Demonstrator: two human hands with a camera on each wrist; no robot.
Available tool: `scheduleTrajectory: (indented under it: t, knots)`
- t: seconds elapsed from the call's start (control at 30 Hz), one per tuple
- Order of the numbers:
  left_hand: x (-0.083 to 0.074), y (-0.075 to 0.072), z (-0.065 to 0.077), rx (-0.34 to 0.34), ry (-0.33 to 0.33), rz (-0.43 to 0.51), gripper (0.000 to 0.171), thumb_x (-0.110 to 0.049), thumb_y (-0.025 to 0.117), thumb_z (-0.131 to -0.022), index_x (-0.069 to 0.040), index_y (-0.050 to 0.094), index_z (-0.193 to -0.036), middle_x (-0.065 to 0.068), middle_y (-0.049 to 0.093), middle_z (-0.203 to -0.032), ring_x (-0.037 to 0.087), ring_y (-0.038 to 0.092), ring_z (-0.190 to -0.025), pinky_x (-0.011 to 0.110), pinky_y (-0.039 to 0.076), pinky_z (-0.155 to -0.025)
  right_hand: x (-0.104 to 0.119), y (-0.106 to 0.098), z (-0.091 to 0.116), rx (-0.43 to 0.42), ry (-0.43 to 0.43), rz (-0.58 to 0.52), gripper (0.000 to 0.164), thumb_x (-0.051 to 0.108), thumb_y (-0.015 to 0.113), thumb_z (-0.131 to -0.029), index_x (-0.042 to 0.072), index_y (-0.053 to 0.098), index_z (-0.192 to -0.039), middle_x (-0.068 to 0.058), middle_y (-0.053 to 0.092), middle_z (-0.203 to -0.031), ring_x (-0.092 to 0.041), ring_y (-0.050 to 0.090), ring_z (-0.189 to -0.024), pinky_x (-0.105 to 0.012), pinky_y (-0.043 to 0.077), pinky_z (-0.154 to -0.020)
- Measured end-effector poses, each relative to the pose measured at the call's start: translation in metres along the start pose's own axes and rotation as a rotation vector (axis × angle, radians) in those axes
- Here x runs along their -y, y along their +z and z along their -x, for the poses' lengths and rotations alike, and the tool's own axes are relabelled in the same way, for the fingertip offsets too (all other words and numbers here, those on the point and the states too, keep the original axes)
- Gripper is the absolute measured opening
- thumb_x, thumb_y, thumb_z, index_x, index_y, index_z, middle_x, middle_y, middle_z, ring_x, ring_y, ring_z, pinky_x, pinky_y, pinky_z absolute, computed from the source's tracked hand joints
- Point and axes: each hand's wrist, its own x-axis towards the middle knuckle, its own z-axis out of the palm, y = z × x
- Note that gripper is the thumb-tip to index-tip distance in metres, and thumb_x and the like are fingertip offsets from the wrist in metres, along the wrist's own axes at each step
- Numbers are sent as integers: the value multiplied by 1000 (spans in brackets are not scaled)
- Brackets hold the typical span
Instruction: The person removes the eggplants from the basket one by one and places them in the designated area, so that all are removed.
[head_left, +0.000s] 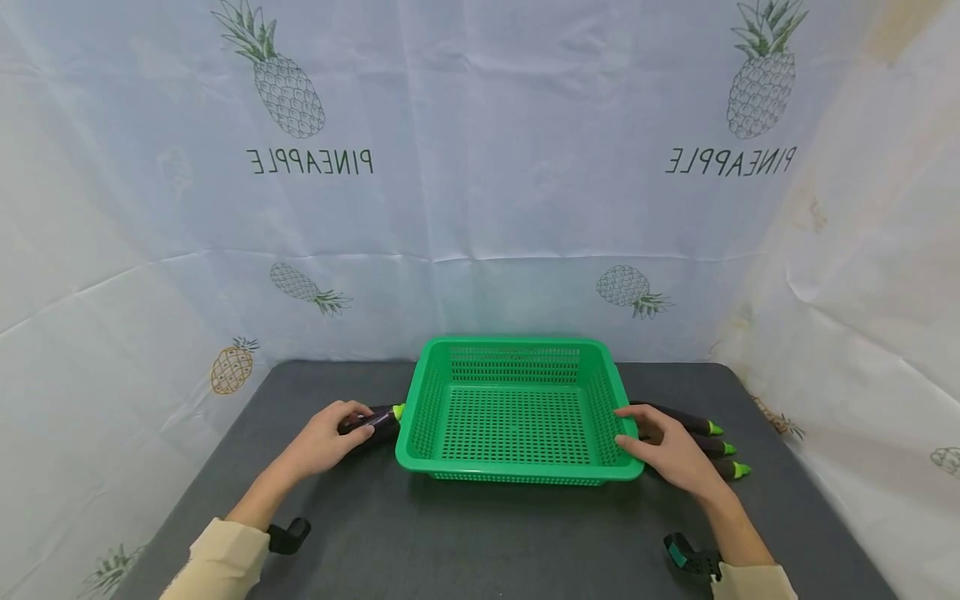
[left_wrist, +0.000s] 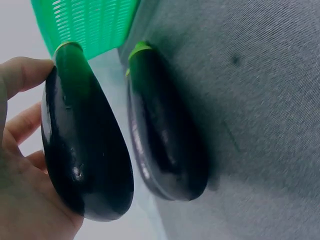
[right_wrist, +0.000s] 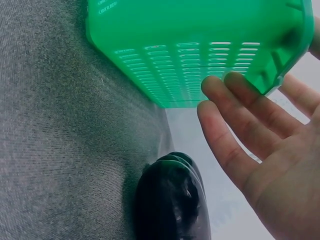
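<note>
My left hand (head_left: 327, 436) holds a dark purple eggplant (left_wrist: 82, 135) with a green stem end, to the left of the green basket (head_left: 517, 472). In the left wrist view it is raised off the tabletop, beside another eggplant (left_wrist: 162, 130) lying there; one more is partly hidden behind that one. At the basket's right rim, my right hand (head_left: 671, 450) grips the edge, with thumb and index finger over it and the other fingers along the outer wall. The basket's slotted floor is bare.
Three eggplants (head_left: 726, 468) lie side by side right of the basket, partly covered by my right hand; their rounded ends show in the right wrist view. The dark grey tabletop (head_left: 480, 542) meets white pineapple-print cloth (head_left: 517, 208) at the back and sides.
</note>
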Motion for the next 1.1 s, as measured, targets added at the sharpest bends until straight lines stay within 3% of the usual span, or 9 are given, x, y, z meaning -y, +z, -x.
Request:
scheduleTrajectory:
  t: [0.2,0.37,0.7,0.93,1.1]
  knots:
    - [3,15,0,8,-10,-10,24,-23,67,-100,-9,69,-119,6,61,-105,22,58,-96,41,48,-76,1,0,0,-1,-2,-3,44,24,69,-100,9,57,-140,-19,53,-141,-23,62,-105,-37,52,-77]
    - [3,24,1,-1,8,-49,21,-22,69,-98,-9,71,-115,5,62,-103,19,57,-91,40,48,-75,1,0,-1,0,-8,4,44,24,68,-100,9,57,-140,-19,53,-142,-24,62,-106,-37,52,-78]
    - [0,35,5,-24,28,-229,23,-20,74,-94,-9,73,-114,6,64,-103,28,60,-96,50,51,-80,3,0,1,-3,-2,25,44,25,68,-100,10,57,-140,-20,52,-143,-29,61,-111,-41,52,-81]
    - [-1,47,6,-44,39,-366,21,-20,79,-90,-9,74,-107,3,59,-93,23,53,-85,44,47,-72,0,0,1,13,8,27,46,27,67,-101,9,56,-142,-20,52,-142,-24,62,-108,-40,52,-79]
    - [-2,51,6,-62,34,-417,21,-20,80,-88,-8,75,-105,4,58,-93,25,54,-85,46,49,-75,-2,0,2,30,25,26,48,30,64,-102,11,53,-145,-20,51,-145,-35,60,-117,-46,51,-85]
